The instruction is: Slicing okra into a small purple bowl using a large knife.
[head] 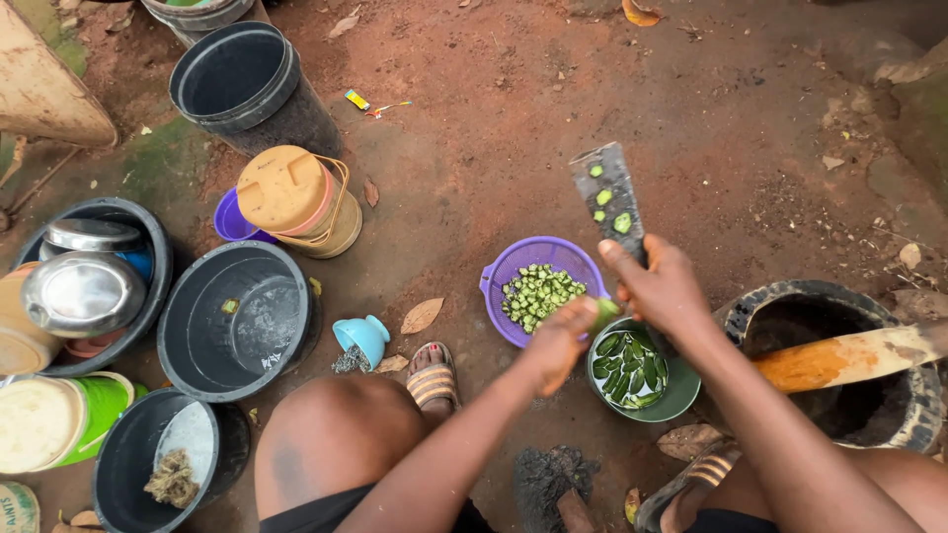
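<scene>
My left hand [559, 341] holds a green okra pod [603, 312] over the bowls. My right hand [660, 286] grips the handle of a broad knife [609, 192] whose blade points away from me, with a few okra slices stuck to it. Below the hands, a purple colander [509, 266] holds chopped okra pieces, and a green bowl [679, 393] holds whole okra pods.
A mortar [825, 296] with a wooden pestle [849, 357] stands at the right. Several black basins [237, 321], a tan lidded flask [296, 197], steel bowls [84, 291], a blue cup [361, 338] and a green bucket lie on the dirt at the left. My knees and sandalled feet are below.
</scene>
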